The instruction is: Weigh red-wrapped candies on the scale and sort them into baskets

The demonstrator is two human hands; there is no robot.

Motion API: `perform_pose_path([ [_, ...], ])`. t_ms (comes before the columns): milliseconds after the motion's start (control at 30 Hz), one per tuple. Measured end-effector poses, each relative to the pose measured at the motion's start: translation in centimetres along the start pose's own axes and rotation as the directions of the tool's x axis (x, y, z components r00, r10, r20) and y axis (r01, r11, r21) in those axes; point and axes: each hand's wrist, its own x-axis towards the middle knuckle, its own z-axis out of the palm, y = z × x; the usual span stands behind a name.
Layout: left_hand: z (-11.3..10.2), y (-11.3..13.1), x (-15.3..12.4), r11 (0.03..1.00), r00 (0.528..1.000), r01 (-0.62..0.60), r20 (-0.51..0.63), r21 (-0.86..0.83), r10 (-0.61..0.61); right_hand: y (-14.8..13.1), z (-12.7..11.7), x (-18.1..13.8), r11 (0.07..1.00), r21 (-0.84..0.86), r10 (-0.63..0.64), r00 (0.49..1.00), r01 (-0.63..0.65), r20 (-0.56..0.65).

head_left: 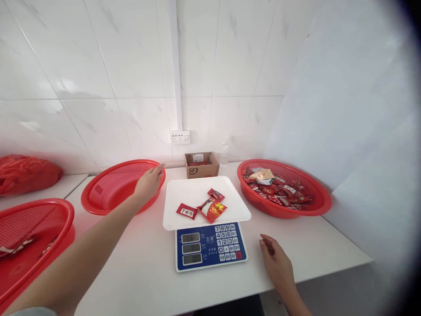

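My left hand reaches over the right rim of a red perforated basket, fingers stretched out and nothing visible in them. My right hand rests at the table's front, right of the scale, its fingers loosely bent and apart, holding nothing I can see. Between the hands stands a digital scale with a blue keypad panel. On its white pan lie a small dark-red packet, a larger red and yellow packet and a red packet with a white label.
At the right, a red basin holds many snack packets. A cardboard box and a clear plastic bottle stand by the wall. Another red basket with a few packets and a red plastic bag are at the left.
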Motion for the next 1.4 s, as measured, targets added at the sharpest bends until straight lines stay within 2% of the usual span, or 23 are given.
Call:
perform_pose_path([
  [100,-0.9,-3.1,-0.4,0.994,0.995,0.096,0.017,0.049,-0.097,0.1,0.0,0.1,1.000,-0.018,0.012,1.000,-0.012,0.013],
  [200,-1.0,-4.6,-0.9,0.990,0.990,0.123,0.054,0.074,-0.128,0.0,-0.1,0.1,1.000,-0.026,0.018,1.000,-0.017,0.016],
  [267,-0.7,-4.3,-1.3,0.995,0.992,0.082,0.090,0.063,-0.087,0.0,-0.1,0.1,1.000,-0.022,0.022,1.000,-0.022,0.015],
  [367,0.2,-1.9,-2.1,0.997,0.974,-0.073,0.214,-0.012,0.074,-0.2,-0.1,0.0,1.000,-0.017,0.023,1.000,-0.023,0.017],
  [433,0.8,0.4,-2.9,0.977,0.922,-0.192,0.325,-0.094,0.213,-0.2,-0.1,0.0,1.000,-0.017,0.024,1.000,-0.024,0.016],
  [533,1.7,3.5,-4.0,0.922,0.802,-0.336,0.455,-0.192,0.387,-0.3,-0.1,-0.1,1.000,-0.019,0.024,1.000,-0.024,0.005],
  [600,2.1,5.0,-4.5,0.897,0.746,-0.390,0.500,-0.208,0.441,-0.3,0.0,-0.1,1.000,-0.014,0.017,1.000,-0.017,0.008],
  [633,2.2,5.4,-4.6,0.894,0.735,-0.400,0.511,-0.204,0.445,-0.3,0.0,0.0,1.000,-0.011,0.015,1.000,-0.015,0.011],
  [700,2.3,5.7,-4.5,0.905,0.748,-0.383,0.513,-0.185,0.421,-0.3,0.1,0.0,1.000,-0.005,0.015,1.000,-0.015,0.015],
  [800,2.5,5.4,-3.8,0.936,0.793,-0.318,0.500,-0.150,0.350,-0.3,0.0,0.0,1.000,0.003,0.022,1.000,-0.022,0.015],
  [900,3.0,5.3,-3.0,0.961,0.846,-0.245,0.457,-0.127,0.276,-0.3,0.0,0.1,1.000,0.013,0.020,1.000,-0.021,0.010],
  [1000,3.7,6.3,-2.3,0.970,0.883,-0.200,0.403,-0.135,0.238,-0.1,0.0,0.1,1.000,0.008,0.005,1.000,-0.005,0.010],
  [1067,4.3,7.8,-2.1,0.966,0.888,-0.206,0.386,-0.154,0.251,-0.1,0.0,0.1,1.000,-0.001,-0.002,1.000,0.002,0.009],
  [1267,6.9,12.5,-2.3,0.941,0.856,-0.300,0.392,-0.154,0.337,0.0,0.0,0.1,1.000,0.003,0.011,1.000,-0.011,0.013],
  [1400,8.6,14.3,-2.6,0.936,0.851,-0.341,0.393,-0.089,0.348,-0.1,0.0,0.1,1.000,0.007,0.015,1.000,-0.015,0.017],
])
